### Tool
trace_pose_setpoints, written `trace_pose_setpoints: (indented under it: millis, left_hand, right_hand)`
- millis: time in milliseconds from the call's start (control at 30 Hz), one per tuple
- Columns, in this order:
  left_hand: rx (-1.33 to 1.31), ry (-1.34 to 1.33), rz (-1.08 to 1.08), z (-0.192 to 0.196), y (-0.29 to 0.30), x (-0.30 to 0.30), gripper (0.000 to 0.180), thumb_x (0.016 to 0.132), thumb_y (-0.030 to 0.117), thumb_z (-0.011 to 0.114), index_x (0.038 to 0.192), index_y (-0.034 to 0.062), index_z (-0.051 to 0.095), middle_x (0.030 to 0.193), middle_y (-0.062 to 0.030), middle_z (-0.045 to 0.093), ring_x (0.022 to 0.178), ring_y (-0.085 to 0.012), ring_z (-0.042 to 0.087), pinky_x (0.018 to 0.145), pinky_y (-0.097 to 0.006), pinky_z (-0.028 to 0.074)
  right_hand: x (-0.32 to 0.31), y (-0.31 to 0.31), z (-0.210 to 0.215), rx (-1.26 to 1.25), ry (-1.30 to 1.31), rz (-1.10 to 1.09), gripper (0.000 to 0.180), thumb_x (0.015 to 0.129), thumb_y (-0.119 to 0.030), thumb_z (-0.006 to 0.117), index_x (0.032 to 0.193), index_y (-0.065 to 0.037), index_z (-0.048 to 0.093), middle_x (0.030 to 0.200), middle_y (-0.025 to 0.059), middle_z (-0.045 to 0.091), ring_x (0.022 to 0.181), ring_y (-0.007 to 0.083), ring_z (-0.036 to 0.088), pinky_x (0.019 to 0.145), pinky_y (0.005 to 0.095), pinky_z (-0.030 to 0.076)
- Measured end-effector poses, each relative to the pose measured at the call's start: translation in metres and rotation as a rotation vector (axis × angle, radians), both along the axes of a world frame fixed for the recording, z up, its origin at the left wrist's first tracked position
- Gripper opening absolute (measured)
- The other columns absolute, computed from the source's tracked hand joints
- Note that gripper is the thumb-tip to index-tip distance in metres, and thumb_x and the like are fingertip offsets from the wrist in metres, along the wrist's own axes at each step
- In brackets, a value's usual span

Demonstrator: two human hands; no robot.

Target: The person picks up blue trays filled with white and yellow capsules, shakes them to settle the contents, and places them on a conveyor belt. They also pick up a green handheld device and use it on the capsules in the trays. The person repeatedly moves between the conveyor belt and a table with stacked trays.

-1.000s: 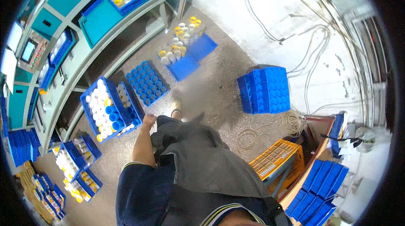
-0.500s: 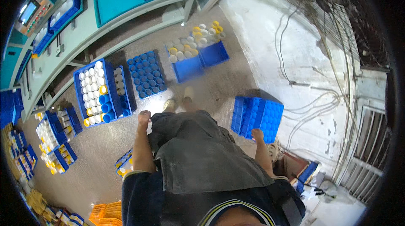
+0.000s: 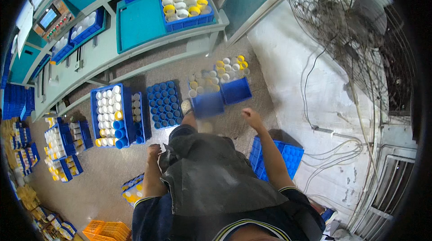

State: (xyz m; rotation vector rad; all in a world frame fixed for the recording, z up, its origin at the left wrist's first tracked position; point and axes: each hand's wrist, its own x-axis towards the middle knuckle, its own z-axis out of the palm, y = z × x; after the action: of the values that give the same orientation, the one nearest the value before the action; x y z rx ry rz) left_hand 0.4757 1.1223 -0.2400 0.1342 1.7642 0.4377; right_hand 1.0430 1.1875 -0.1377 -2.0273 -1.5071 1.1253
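My left hand (image 3: 154, 150) hangs low by the edge of my dark apron (image 3: 207, 178), fingers curled. A small pale scrap (image 3: 163, 148) shows beside it, too small to name. My right hand (image 3: 252, 118) is held out forward in a loose fist, with nothing visible in it. Below it in the view, my right forearm passes over a stack of blue crates (image 3: 288, 159) on the floor. Nearest ahead of the hand lie two blue bins (image 3: 236, 91), with white and yellow round cups (image 3: 231, 66) grouped behind them.
A blue crate of white cups (image 3: 108, 110) and a tray of blue cups (image 3: 163, 104) stand on the floor at left. Beyond is a long machine bench (image 3: 148, 47) carrying a filled crate (image 3: 185, 2). Orange crates (image 3: 107, 230) lie lower left; cables (image 3: 333, 151) hang along the right wall.
My right hand has swung forward and left, away from the blue crate stack. One foot has stepped forward, and the bench and floor crates now appear lower in view.
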Motion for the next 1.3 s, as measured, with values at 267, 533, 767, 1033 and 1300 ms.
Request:
trace_pose_setpoints:
  millis: [267, 533, 767, 1033, 1300]
  left_hand:
    - [0.320, 0.360, -0.599, 0.005, 0.162, 0.039, 0.028, 0.082, 0.023, 0.066, 0.098, 0.0003, 0.066, 0.078, -0.0117, 0.067, 0.070, -0.0280, 0.065, 0.060, -0.039, 0.051]
    - [1.017, 0.735, -0.671, 0.094, 0.508, 0.128, 0.029, 0.090, 0.016, 0.062, 0.113, -0.0008, 0.061, 0.112, -0.0228, 0.061, 0.102, -0.0405, 0.058, 0.087, -0.046, 0.048]
    - [1.330, 0.799, -0.620, 0.161, 0.737, 0.152, 0.030, 0.087, 0.009, 0.063, 0.116, -0.0007, 0.060, 0.114, -0.0213, 0.060, 0.106, -0.0400, 0.055, 0.089, -0.045, 0.047]
    - [1.319, 0.813, -0.727, 0.165, 0.846, 0.199, 0.062, 0.074, 0.001, 0.071, 0.132, 0.0054, 0.050, 0.131, -0.0213, 0.051, 0.120, -0.0455, 0.046, 0.096, -0.046, 0.045]
    - [0.710, 0.690, -1.073, 0.127, 0.913, 0.220, 0.066, 0.075, 0.005, 0.071, 0.136, 0.0151, 0.047, 0.139, -0.0332, 0.032, 0.129, -0.0474, 0.035, 0.095, -0.049, 0.041]
  right_hand:
    - [0.003, 0.052, -0.017, -0.282, -0.143, 0.136, 0.040, 0.086, -0.030, 0.068, 0.118, -0.006, 0.064, 0.108, 0.0157, 0.068, 0.096, 0.0268, 0.067, 0.084, 0.0379, 0.052]
    - [-0.074, 0.308, 0.032, 0.051, -0.083, 0.150, 0.024, 0.088, -0.021, 0.062, 0.105, -0.005, 0.065, 0.097, 0.0169, 0.068, 0.091, 0.0341, 0.065, 0.080, 0.0419, 0.050]
    - [-0.144, 0.613, 0.077, 0.417, 0.030, 0.174, 0.024, 0.087, -0.012, 0.060, 0.110, -0.003, 0.062, 0.097, 0.0177, 0.066, 0.088, 0.0339, 0.065, 0.079, 0.0423, 0.050]
    - [-0.161, 0.790, 0.072, 0.602, -0.223, 0.355, 0.058, 0.076, -0.002, 0.069, 0.131, -0.015, 0.053, 0.135, 0.0193, 0.046, 0.114, 0.0374, 0.055, 0.093, 0.0430, 0.048]
    - [-0.174, 0.859, 0.018, 0.160, -0.614, 0.431, 0.086, 0.058, -0.015, 0.086, 0.134, -0.028, 0.048, 0.136, 0.0259, 0.043, 0.125, 0.0421, 0.046, 0.103, 0.0461, 0.042]
